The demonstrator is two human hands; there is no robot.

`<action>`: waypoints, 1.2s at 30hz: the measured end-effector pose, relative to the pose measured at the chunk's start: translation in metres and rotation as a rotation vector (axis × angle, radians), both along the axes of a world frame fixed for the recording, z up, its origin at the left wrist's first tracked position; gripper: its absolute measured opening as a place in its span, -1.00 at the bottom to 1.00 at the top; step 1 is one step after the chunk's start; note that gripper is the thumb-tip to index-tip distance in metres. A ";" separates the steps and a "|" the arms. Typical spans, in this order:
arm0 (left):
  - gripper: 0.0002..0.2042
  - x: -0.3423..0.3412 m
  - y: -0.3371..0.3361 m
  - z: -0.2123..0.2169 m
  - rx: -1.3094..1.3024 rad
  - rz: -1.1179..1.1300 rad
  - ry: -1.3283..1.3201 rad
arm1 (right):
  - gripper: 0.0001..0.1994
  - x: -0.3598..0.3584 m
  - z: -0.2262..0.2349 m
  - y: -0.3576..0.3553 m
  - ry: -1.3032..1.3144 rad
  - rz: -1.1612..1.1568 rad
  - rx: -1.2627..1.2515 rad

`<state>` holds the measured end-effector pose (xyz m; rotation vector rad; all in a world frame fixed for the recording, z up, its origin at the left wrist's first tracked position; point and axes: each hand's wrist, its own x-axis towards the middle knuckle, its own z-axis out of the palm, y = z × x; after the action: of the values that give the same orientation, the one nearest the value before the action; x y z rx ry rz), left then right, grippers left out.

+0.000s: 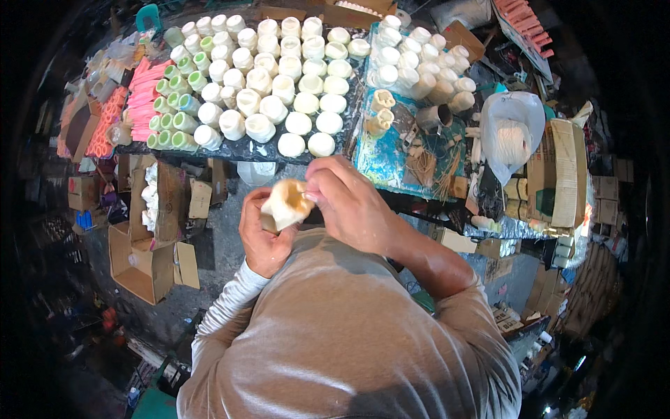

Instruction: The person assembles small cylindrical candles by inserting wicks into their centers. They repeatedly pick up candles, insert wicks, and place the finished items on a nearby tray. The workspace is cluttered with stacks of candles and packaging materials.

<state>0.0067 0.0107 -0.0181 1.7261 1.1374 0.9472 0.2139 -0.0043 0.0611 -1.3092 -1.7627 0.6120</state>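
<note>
A hollow, cream, waxy-looking piece (283, 209) is tilted in front of my chest, its amber-tinted inside facing up and to the right. My left hand (259, 236) wraps round its left side and underside. With bent fingers pressed together, my right hand (352, 208) grips the rim on the right. Whether those fingertips also hold something small is hard to see. Just beyond, rows of white and cream cylinders (259, 128) that look like candles stand on a dark table (269, 155); several at the left are green (185, 122).
Pink sticks (143, 91) lie at the table's left end. To the right, a blue-stained table (373, 157) carries more white cylinders, a dark can (434, 117) and loose wicks or strings (422, 164). A plastic bag with a white spool (513, 140) stands farther right. Cardboard boxes (143, 269) sit at lower left.
</note>
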 end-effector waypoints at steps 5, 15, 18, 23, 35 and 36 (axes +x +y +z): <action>-0.53 0.006 -0.005 -0.014 -0.486 -0.133 -0.439 | -0.88 0.008 -0.017 0.003 0.173 -0.009 -0.148; -0.76 0.021 0.008 -0.012 -0.683 -0.187 -0.292 | -0.86 0.022 -0.057 0.012 0.309 0.101 -0.246; -0.68 0.029 0.006 -0.012 -0.540 -0.182 -0.200 | -0.89 0.056 -0.095 0.038 0.561 0.111 -0.458; -0.71 0.026 0.009 -0.012 -0.652 -0.186 -0.164 | -0.81 0.162 -0.222 0.175 -0.415 -0.430 -0.477; -0.72 0.013 0.005 -0.025 -0.882 -0.093 -0.291 | -0.79 0.320 -0.269 0.137 -0.415 -0.810 -0.608; -0.71 0.013 0.008 -0.026 -0.948 -0.088 -0.337 | -0.77 0.331 -0.284 0.136 -0.440 -0.788 -0.634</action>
<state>0.0199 0.0187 -0.0442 0.8021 1.0232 0.4731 0.5453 0.1320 -0.2233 -2.5503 -1.2026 0.4440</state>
